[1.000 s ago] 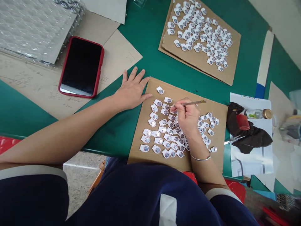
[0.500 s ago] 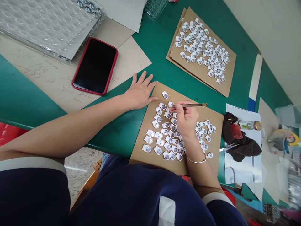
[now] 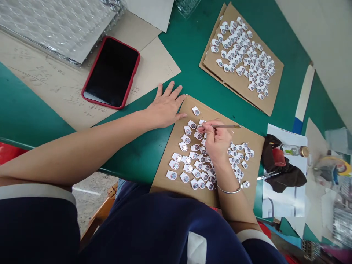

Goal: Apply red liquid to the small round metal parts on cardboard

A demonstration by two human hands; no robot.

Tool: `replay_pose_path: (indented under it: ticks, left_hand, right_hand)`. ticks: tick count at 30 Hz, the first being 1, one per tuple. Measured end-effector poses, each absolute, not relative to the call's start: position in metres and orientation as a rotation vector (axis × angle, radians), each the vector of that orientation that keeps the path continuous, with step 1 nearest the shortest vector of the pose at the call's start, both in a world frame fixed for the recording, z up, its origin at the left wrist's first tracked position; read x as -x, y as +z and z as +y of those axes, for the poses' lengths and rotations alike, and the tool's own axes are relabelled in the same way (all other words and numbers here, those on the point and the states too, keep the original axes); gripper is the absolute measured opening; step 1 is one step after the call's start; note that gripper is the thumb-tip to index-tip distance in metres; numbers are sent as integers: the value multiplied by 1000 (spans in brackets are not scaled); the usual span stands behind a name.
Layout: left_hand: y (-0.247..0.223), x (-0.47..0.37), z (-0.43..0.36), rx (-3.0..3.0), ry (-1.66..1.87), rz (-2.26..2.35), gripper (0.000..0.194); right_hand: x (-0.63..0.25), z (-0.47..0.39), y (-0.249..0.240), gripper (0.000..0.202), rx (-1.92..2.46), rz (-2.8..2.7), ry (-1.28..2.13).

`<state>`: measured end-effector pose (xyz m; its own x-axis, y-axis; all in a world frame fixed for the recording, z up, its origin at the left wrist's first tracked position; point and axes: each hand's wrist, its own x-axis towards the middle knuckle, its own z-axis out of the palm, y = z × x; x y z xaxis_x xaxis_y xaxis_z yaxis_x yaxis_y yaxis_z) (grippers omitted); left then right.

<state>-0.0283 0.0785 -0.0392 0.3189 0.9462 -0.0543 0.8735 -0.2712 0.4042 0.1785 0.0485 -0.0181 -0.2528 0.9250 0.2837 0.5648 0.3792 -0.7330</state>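
Note:
My right hand (image 3: 218,141) is closed in a pinch around a slim, dark, pen-like tool (image 3: 225,126), its thin tip pointing left among the small parts. Beneath it lies a brown cardboard sheet (image 3: 162,187), covered with rows of small white tabs carrying round silvery discs (image 3: 172,175). One such tab (image 3: 195,110) sits by itself near the top corner. My left hand (image 3: 165,108) rests flat with fingers spread, on the green table at the cardboard's upper-left edge, holding nothing. Some of the tabs are hidden under my right hand.
A red-cased phone (image 3: 111,73) lies on brown paper (image 3: 59,93), close to clear bubbled trays (image 3: 57,27). Stacked cardboard (image 3: 268,106) at upper right bears many similar tabs. To the right are a dark cloth (image 3: 284,179), a small bottle (image 3: 293,150) and a red cylinder (image 3: 278,157).
The view has shifted slightly. My right hand keeps its grip on the pen-like tool, which has tilted a little. My left hand stays flat in the same place.

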Motion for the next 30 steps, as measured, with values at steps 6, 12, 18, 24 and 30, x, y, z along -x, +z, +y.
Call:
replay_pose_path:
  ticks: [6,12,18,24,30]
  left_hand:
    - [-38,28,79,-2222,258,1621,68]
    - [-38,29,79,-2229,263,1622,67]
    - [-39,30,78,-2237,289,1626,67]
    - [-38,29,78,-2218,306,1628,67]
    - [-39,28,78,-2192,313,1639,65]
  right_hand:
    - [-178,52,-18,18,1364,-1879,746]
    - [-177,56,-3,22,1345,-1788,829]
    - [-169,80,-8,23,1328,-1761,662]
    - [-166,93,-19,24,1328,-1807,575]
    - [-168,92,-22,24,1366,-1820,591]
